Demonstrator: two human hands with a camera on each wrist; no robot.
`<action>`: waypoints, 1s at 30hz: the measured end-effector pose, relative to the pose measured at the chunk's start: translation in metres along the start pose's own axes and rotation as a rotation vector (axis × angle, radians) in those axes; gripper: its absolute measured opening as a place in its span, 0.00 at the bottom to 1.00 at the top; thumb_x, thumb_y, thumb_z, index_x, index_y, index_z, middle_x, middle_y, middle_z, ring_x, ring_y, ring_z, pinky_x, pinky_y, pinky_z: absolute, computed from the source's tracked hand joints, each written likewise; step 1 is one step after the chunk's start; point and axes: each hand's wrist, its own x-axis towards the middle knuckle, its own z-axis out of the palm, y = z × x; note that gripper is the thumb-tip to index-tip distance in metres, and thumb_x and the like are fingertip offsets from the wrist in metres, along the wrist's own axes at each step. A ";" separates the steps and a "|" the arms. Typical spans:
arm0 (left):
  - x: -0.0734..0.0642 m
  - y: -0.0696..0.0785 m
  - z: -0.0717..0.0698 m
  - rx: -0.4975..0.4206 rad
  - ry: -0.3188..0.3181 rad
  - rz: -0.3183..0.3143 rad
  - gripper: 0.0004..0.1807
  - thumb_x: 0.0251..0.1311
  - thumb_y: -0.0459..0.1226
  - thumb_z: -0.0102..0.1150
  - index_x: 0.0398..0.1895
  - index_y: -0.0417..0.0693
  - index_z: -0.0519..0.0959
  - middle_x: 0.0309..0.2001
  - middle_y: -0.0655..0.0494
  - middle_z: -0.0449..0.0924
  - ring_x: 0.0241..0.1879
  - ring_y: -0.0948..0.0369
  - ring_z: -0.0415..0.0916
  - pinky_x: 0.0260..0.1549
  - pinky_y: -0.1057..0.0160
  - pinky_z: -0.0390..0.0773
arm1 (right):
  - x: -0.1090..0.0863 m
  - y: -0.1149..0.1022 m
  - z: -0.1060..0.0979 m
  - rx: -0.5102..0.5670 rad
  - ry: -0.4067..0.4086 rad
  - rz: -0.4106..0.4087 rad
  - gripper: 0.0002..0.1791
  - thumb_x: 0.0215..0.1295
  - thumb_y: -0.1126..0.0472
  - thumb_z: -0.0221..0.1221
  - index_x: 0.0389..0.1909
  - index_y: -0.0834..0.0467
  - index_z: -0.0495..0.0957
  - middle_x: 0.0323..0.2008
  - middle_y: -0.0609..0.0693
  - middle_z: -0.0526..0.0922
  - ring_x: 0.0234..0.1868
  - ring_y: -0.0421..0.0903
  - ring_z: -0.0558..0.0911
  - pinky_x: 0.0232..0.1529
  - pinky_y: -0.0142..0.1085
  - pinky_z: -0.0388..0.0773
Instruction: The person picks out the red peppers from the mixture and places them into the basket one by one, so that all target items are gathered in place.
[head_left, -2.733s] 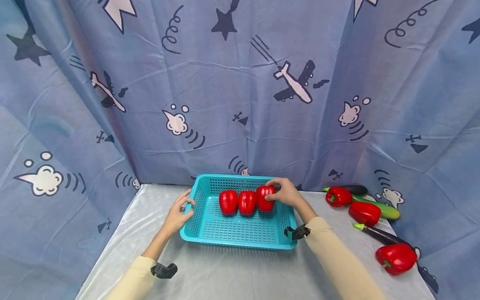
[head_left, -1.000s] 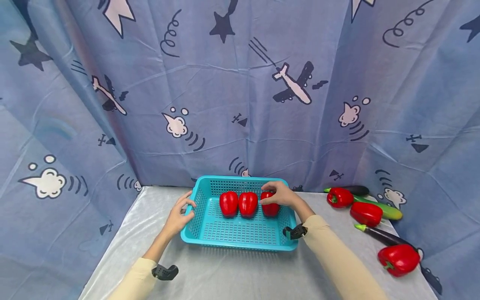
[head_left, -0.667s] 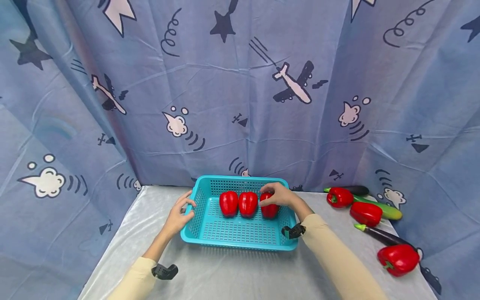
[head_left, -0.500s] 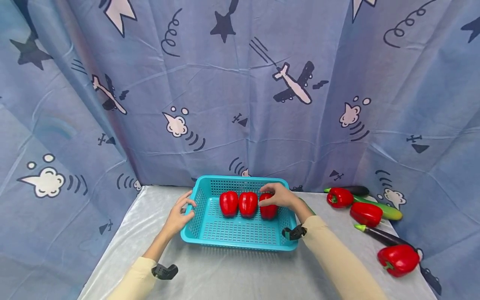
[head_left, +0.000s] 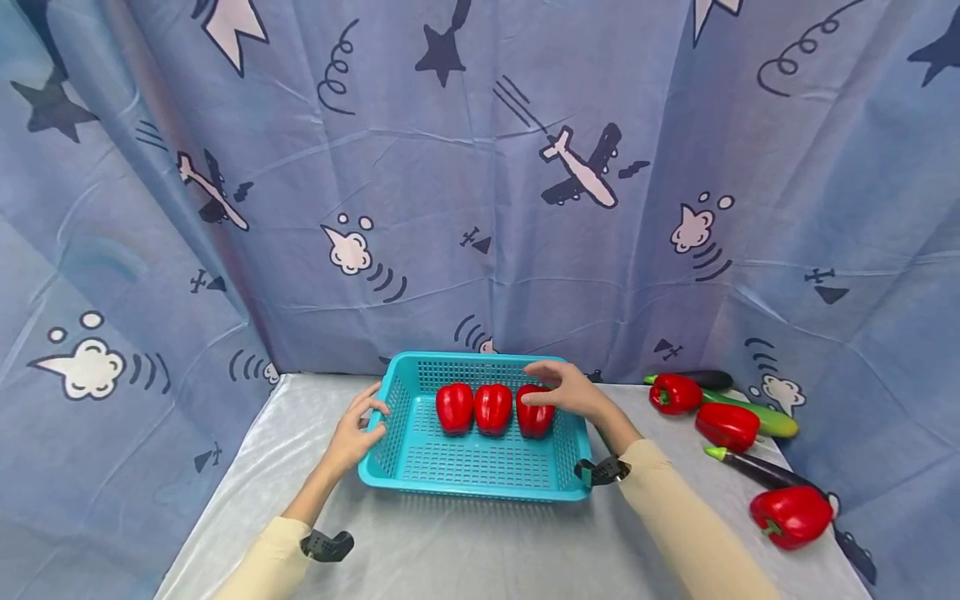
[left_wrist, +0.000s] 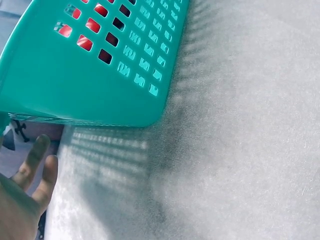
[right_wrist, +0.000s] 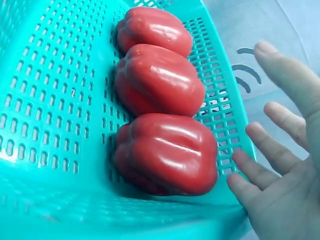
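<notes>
Three glossy red bell peppers stand in a row in a turquoise plastic basket (head_left: 472, 492): a left one (head_left: 454, 408), a middle one (head_left: 492, 408) and a right one (head_left: 534, 417). My right hand (head_left: 573, 394) is spread over the right end of the row. In the right wrist view its fingers (right_wrist: 270, 150) are apart from the nearest pepper (right_wrist: 170, 152), with nothing between them. My left hand (head_left: 351, 433) holds the basket's left rim between thumb and fingers. Two of its fingers (left_wrist: 45, 182) show beside the basket's outer wall (left_wrist: 85, 90) in the left wrist view.
On the right of the pale cloth-covered table (head_left: 480, 550) lie more red bell peppers (head_left: 791, 517), dark eggplants (head_left: 757, 469) and a green cucumber-like vegetable (head_left: 776, 422). A blue patterned curtain (head_left: 465, 275) hangs behind and at both sides.
The right pepper, gripped at first, shifted right, away from the middle one, then slightly back left. My right hand has since loosened its fingers from it. The left hand stays on the rim.
</notes>
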 end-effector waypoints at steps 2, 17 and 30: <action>-0.001 0.005 -0.001 -0.007 -0.002 0.001 0.13 0.54 0.15 0.56 0.37 0.38 0.77 0.71 0.27 0.58 0.67 0.30 0.59 0.46 0.36 0.74 | -0.003 0.000 -0.003 0.034 0.011 -0.002 0.35 0.62 0.58 0.71 0.66 0.68 0.72 0.64 0.66 0.74 0.68 0.64 0.70 0.64 0.56 0.67; 0.005 -0.030 -0.001 -0.011 -0.032 -0.012 0.09 0.57 0.22 0.57 0.40 0.34 0.77 0.74 0.36 0.58 0.69 0.37 0.59 0.49 0.39 0.73 | -0.034 -0.007 -0.022 0.157 0.123 -0.058 0.24 0.69 0.60 0.66 0.61 0.66 0.76 0.57 0.62 0.79 0.55 0.56 0.82 0.52 0.44 0.80; 0.004 -0.030 -0.001 -0.004 -0.041 -0.010 0.09 0.57 0.22 0.56 0.41 0.32 0.76 0.75 0.34 0.56 0.71 0.36 0.55 0.49 0.39 0.72 | -0.071 0.004 -0.035 0.238 0.216 -0.040 0.20 0.70 0.61 0.64 0.57 0.69 0.76 0.54 0.71 0.78 0.52 0.62 0.82 0.51 0.41 0.80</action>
